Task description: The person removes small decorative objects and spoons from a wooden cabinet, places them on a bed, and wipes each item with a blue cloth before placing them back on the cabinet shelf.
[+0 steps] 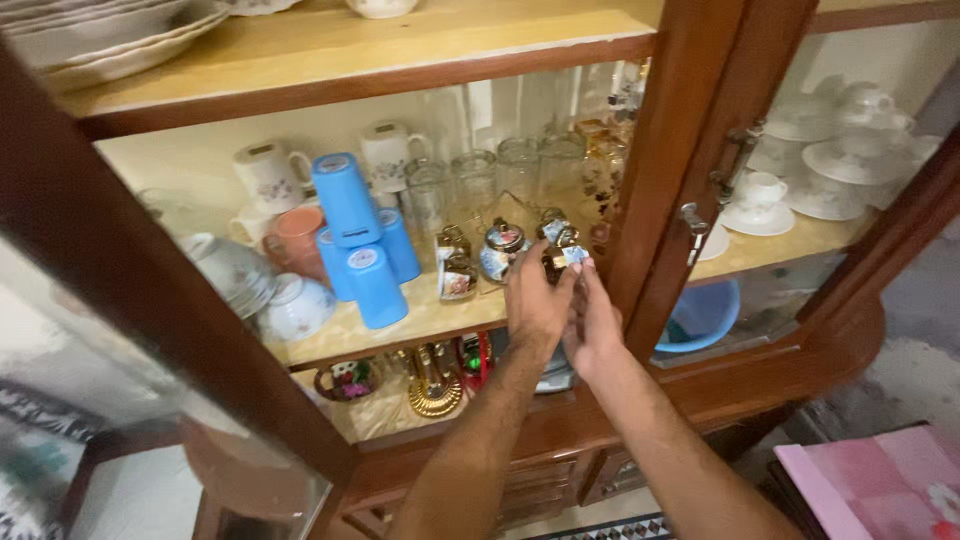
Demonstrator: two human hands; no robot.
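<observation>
- The small ornate jar point(560, 250), glossy, with gold trim and a blue-white panel, sits at the front edge of the middle wooden shelf point(420, 325), close to the cabinet's centre post.
- My left hand point(535, 300) wraps its fingers around the jar's near side; my right hand point(592, 320) presses in from the right, fingertips curled up against it. Both are closed on it, though the jar's lower half is hidden behind my fingers, so how firmly I hold it is hard to judge.
- Just left of it stand two similar jars: a rounded blue one with a gold lid point(500, 250) and a gold-banded one point(456, 268), apart from my hands.
- Further left, smooth blue plastic tumblers point(350, 215) lie stacked and tilted, beside a terracotta-coloured cup point(297, 240) and white floral bowls point(295, 305).
- Behind, clear ribbed drinking glasses point(475, 180) stand in a row with white mugs point(270, 172).
- Below the shelf, a brass ornament point(435, 385) shows partly, cut off by the shelf edge.
- The open glass door point(120, 330) blurs the left foreground.
</observation>
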